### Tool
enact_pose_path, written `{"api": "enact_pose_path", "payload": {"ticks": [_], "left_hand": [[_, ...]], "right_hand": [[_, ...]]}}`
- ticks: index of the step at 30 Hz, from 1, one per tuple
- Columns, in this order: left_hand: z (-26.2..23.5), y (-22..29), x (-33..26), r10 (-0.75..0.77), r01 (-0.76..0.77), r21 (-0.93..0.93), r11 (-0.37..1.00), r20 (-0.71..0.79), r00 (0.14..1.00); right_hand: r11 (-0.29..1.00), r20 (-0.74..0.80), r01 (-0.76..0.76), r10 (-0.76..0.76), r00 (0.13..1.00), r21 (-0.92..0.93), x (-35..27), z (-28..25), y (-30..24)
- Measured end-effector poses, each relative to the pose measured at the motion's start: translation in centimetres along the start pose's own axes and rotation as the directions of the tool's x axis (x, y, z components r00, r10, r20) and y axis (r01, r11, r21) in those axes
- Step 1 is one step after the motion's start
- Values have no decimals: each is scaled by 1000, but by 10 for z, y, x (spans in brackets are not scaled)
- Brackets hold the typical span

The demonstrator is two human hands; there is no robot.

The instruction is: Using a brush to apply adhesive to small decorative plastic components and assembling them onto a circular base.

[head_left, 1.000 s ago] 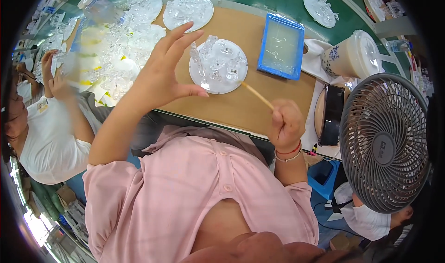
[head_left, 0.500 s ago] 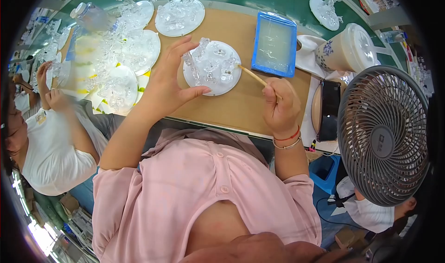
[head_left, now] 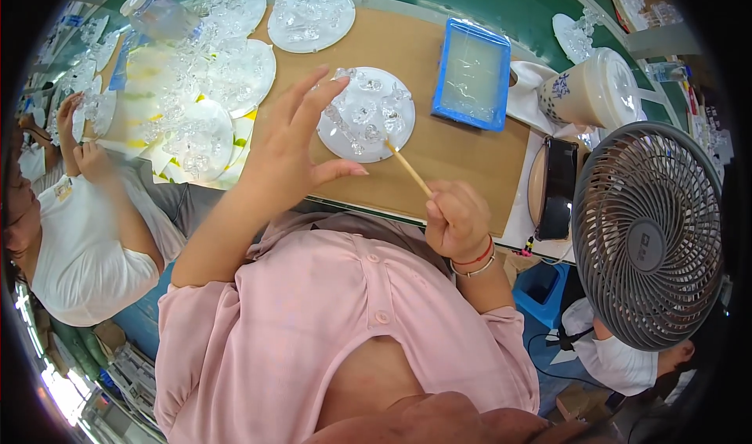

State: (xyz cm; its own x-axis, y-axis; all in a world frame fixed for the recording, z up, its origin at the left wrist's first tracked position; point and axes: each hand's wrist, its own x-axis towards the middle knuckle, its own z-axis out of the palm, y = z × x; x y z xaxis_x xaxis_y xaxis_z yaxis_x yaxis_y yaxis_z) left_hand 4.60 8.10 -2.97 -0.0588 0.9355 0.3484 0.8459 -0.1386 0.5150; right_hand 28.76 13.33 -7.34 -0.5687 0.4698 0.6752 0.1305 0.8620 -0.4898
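A round white disc (head_left: 398, 135) lies on the brown board with several clear, glassy pieces (head_left: 363, 113) spread over it. My right hand (head_left: 459, 218) is closed around a thin wooden stick (head_left: 410, 171), whose far tip reaches the disc's lower right edge by the clear pieces. At the disc's left side, my left hand (head_left: 291, 135) is open, thumb and fingers spread apart around the rim. Whether a fingertip touches the clear piece at the upper left, I cannot tell.
Beyond the disc sits a blue-rimmed tray (head_left: 475, 76). More discs with clear pieces (head_left: 312, 21) stand left and behind. To the right are a lidded cup (head_left: 583, 92), a dark phone (head_left: 557, 187) and a grey fan (head_left: 648, 236). A co-worker (head_left: 86, 240) sits at left.
The stick's tip has moved left and nearer to me across the disc, and my right hand has come lower and left. My left hand stays spread beside the disc.
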Motion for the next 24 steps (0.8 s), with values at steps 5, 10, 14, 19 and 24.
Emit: {"api": "enact_pose_path", "payload": {"ticks": [5,10,14,19,24], "left_hand": [[-16,-26,14,62,-35,-118,992,238,969],[-17,-38,12,90,-83,-65,994,118,989],[-19,-35,7,119,-119,58,991,-2,993],[-19,-31,-1,103,-101,51,994,-47,994],[-18,-32,-3,12,-15,-33,999,-95,995]], "right_hand": [[1000,-2,23,-23,1000,-9,9,1,-1],[992,-55,-42,35,998,-123,11,-32,-13],[978,-242,-107,61,968,-181,26,-58,-8],[911,-241,-233,155,958,-341,46,-44,29],[936,-254,-220,150,955,-274,44,-40,32]]}}
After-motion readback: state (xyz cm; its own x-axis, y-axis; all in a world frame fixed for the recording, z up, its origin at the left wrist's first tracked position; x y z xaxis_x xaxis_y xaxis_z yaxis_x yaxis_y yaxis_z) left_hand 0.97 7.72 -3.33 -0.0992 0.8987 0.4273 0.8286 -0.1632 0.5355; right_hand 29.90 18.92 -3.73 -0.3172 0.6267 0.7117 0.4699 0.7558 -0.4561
